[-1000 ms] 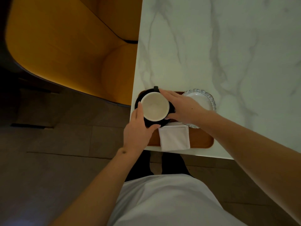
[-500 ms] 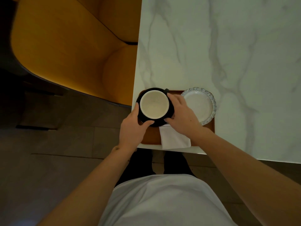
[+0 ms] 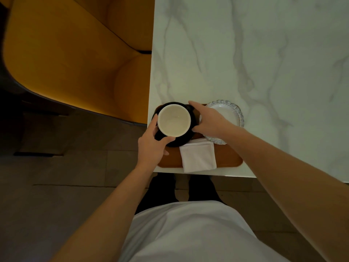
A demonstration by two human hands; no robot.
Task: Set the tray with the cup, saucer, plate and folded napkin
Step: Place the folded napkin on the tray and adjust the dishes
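Both hands curl around the black cup [image 3: 174,120] on its dark saucer [image 3: 182,142]: left hand [image 3: 151,146] gripping the near-left side, right hand [image 3: 209,120] the far-right. Cup sits at left end of the wooden tray [image 3: 228,159] on the marble desk [image 3: 245,53]. Folded white napkin [image 3: 198,156] lies on the tray's near edge, glass plate [image 3: 233,115] at far right.

You have one view only: head-worn, wide-angle, looking steeply down, close over the white veined marble table [image 3: 245,53] corner, your torso filling the bottom edge.
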